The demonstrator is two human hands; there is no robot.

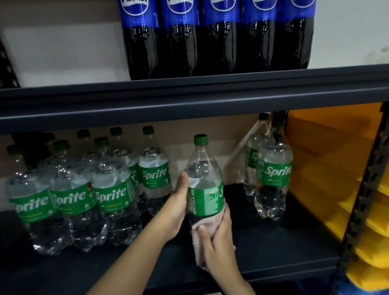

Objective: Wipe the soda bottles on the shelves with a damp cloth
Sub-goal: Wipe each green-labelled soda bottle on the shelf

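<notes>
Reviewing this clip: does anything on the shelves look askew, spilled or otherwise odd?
No spill or damage shows. One oddity: at the back right of the lower shelf, a Sprite bottle leans instead of standing upright like its neighbours. The held Sprite bottle is tilted only because the left hand and right hand, with a pink cloth, hold it.

A dark metal shelving unit (191,96) with perforated uprights (365,188) stands against a pale wall (354,29); brown cardboard (185,129) lines its back, yellow trays (373,226) stacked beside it.
</notes>
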